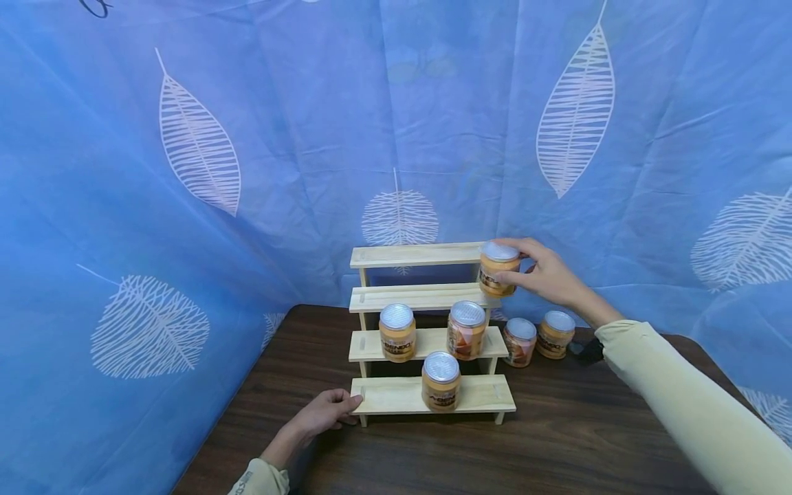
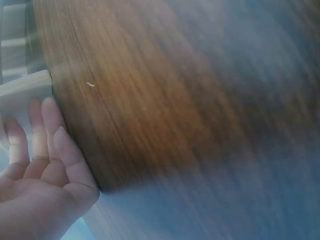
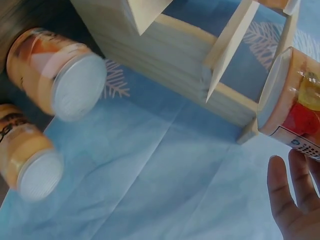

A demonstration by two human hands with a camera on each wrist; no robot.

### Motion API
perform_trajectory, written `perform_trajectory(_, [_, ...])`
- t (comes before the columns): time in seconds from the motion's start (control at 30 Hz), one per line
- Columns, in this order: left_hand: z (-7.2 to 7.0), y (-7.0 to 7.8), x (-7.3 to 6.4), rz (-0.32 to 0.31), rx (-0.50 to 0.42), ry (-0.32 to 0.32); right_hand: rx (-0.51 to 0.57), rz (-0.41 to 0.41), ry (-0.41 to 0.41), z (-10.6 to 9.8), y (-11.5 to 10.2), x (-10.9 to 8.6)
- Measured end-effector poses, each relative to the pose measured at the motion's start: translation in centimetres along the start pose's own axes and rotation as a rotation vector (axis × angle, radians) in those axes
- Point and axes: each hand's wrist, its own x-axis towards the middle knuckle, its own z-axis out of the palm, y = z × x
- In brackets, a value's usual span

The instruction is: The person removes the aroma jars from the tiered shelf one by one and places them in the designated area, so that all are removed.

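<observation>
My right hand (image 1: 544, 273) grips an orange-labelled jar with a silver lid (image 1: 498, 271), held upright at the right end of the upper tiers of a pale wooden step shelf (image 1: 396, 299). The right wrist view shows fruit pictures on that jar's label (image 3: 302, 107), with fingers (image 3: 282, 187) beside it. My left hand (image 1: 324, 414) pinches the left end of the lowest tier, thumb on top; its fingers meet the board (image 2: 27, 85) in the left wrist view. Two similar jars (image 1: 398, 337) (image 1: 467, 333) stand on the second tier from the bottom, and one jar (image 1: 442, 385) stands on the lowest.
Two more jars (image 1: 520, 342) (image 1: 555, 335) stand on the dark wooden table (image 1: 575, 412), right of the shelf and below my right forearm. A blue cloth with white leaf prints (image 1: 297, 137) hangs behind and around the table.
</observation>
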Motion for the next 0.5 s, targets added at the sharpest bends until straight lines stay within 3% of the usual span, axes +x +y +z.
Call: perform_trajectory(0.5, [0.0,0.1,0.0,-0.005,0.006,-0.009,-0.03,0.037,0.071,-2.5,0.5,-3.1])
